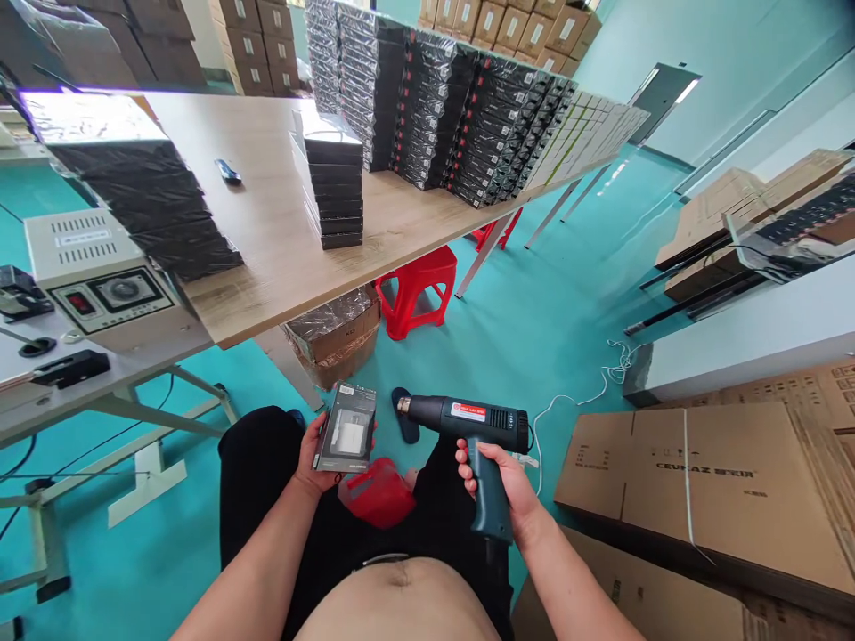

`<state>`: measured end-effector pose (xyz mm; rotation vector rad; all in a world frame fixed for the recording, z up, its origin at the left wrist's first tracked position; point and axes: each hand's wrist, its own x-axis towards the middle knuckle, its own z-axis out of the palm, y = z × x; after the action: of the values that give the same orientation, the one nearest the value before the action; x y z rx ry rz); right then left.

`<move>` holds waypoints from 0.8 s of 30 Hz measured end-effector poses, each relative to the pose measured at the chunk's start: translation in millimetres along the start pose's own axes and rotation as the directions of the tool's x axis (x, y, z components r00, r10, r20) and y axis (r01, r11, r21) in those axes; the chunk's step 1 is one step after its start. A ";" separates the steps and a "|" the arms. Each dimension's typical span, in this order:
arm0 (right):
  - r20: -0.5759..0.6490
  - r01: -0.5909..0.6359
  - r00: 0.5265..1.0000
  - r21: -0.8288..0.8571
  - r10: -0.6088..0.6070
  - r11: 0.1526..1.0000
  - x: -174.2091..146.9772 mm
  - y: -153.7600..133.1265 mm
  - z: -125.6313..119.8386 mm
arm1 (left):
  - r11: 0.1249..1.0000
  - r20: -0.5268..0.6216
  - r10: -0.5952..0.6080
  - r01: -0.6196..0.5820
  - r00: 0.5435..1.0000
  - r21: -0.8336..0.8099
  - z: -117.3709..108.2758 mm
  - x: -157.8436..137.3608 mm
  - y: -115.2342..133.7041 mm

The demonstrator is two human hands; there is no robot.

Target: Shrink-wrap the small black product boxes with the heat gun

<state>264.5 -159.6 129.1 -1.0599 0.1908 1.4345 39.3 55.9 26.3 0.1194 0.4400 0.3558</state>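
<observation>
My left hand point(315, 454) is wrapped round a small dark retail box point(347, 429) with a pale product picture on its face. In my right hand point(498, 476) is a dark teal heat gun point(491, 481), gripped by its handle. The gun's metal nozzle point(404, 406) points left toward the box, with a gap between them. Both are held above my lap, in front of the table. Whether the box's film is loose or tight I cannot tell.
The wooden table point(267, 294) carries a short stack of dark boxes point(337, 191), a wrapped stack point(153, 196) and tall rows of wrapped boxes point(434, 107). A control machine point(113, 285) stands left. A red stool point(418, 285) and large cartons point(668, 472) are on the floor.
</observation>
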 end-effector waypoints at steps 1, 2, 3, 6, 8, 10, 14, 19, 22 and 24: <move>0.007 -0.001 1.000 0.021 0.001 1.000 1.0 -0.3 0.7 | 0.999 -0.016 -0.031 0.031 0.999 0.012 -1.4 0.3 0.3; 0.018 -0.003 1.000 0.034 0.003 0.999 1.7 -0.6 1.6 | 0.998 -0.024 -0.059 0.060 0.998 0.021 -2.9 0.7 0.4; 0.032 -0.003 0.999 0.044 0.002 0.999 2.2 -0.7 2.8 | 0.996 -0.025 -0.083 0.084 0.996 0.027 -4.2 1.2 0.5; 0.065 -0.001 0.998 0.062 -0.003 0.998 4.3 -0.4 7.6 | 0.992 -0.016 -0.127 0.128 0.992 0.023 -5.1 2.4 -0.3; 0.062 -0.007 0.998 0.060 0.004 0.998 6.4 -0.2 11.5 | 0.991 -0.021 -0.135 0.135 0.991 0.010 -3.8 2.7 -1.4; 0.052 -0.013 0.999 0.044 0.011 0.999 8.3 -0.3 15.5 | 0.990 -0.039 -0.139 0.139 0.990 0.005 -2.5 2.6 -2.6; 0.048 -0.017 0.999 0.014 0.016 1.000 10.4 -0.8 21.2 | 0.990 -0.070 -0.143 0.143 0.987 0.004 -2.3 2.8 -4.2; 0.069 -0.024 0.997 0.011 0.024 1.000 17.9 0.2 26.1 | 0.989 -0.069 -0.146 0.147 0.987 0.010 1.9 2.8 -5.5; 0.094 0.001 0.996 -0.026 0.001 1.000 24.5 1.1 35.5 | 0.985 -0.081 -0.173 0.175 0.982 0.016 6.6 1.9 -6.3; 0.115 0.036 0.993 -0.097 -0.025 0.995 23.9 0.6 45.6 | 0.983 -0.119 -0.177 0.181 0.977 0.026 7.3 2.0 -6.0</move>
<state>247.4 -111.9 138.1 -1.0534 0.0214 1.4844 46.0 50.8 31.0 0.0939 0.5681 0.1774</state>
